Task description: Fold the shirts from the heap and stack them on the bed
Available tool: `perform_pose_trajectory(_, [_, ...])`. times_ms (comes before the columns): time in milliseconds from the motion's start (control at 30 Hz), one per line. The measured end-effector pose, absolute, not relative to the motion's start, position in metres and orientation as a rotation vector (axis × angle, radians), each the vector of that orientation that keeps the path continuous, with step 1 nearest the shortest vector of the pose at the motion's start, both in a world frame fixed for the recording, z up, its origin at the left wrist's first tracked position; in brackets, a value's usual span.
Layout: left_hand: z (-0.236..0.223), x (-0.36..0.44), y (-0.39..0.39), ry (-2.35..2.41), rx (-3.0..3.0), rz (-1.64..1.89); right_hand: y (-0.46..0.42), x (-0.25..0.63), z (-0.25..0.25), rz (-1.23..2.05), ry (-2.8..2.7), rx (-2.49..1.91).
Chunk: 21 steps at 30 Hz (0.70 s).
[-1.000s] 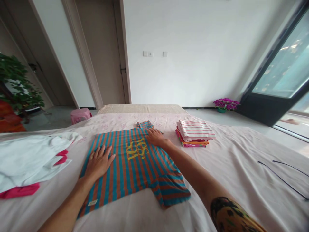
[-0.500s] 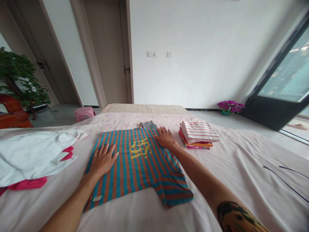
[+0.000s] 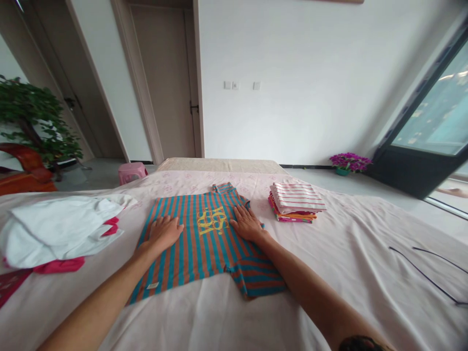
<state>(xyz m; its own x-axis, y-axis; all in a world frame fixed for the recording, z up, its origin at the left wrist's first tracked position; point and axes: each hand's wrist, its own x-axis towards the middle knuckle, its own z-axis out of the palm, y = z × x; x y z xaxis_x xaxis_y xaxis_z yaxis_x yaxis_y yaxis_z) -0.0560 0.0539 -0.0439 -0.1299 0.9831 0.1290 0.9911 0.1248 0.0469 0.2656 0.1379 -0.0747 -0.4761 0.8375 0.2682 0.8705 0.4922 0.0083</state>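
A teal and brown striped T-shirt [image 3: 197,253] with yellow lettering lies spread sideways on the pale pink sheet [image 3: 204,317]. Its hem is on the left, and one sleeve points toward me. My left hand [image 3: 166,231] rests palm down near the hem, fingers slightly curled but not gripping. On the chest, just right of the lettering, my right hand [image 3: 248,224] lies flat with its fingers stretched out. Neither hand holds anything. A little beyond my right hand sits a stack of folded clothes [image 3: 298,200], topped by a white piece with red stripes.
A loose heap of white clothing [image 3: 62,229] with bright pink parts lies at the left. Glasses [image 3: 427,278] rest on the sheet at the right. Past the bed are a pink stool [image 3: 132,173], purple flowers [image 3: 349,163] and a leafy plant [image 3: 32,117].
My right hand has slid toward me and slightly left over the shirt, from its upper edge to beside the lettering. My left hand has shifted slightly right. The view has tilted a little.
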Motion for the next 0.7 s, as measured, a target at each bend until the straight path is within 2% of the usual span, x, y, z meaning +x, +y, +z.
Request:
perform_pose_trajectory(133, [-0.032,0.012,0.087,-2.106,-2.229,-0.334,0.135,0.263,-0.071,-0.157,-2.517,-1.475])
perform_pose_trajectory(333, [-0.058,0.077,0.104,-1.88,-2.454,-0.378,0.132,0.266,-0.067,-0.167,-2.524,-1.462])
perform_pose_trajectory(467, [-0.069,0.045,0.103,-1.892,-2.421,-0.316,0.133,0.267,-0.069,-0.211,-2.516,-1.451])
perform_pose_trajectory(700, [-0.073,-0.08,0.091,-2.3,-1.992,-0.184,0.134,0.267,-0.074,-0.237,-2.495,-1.454])
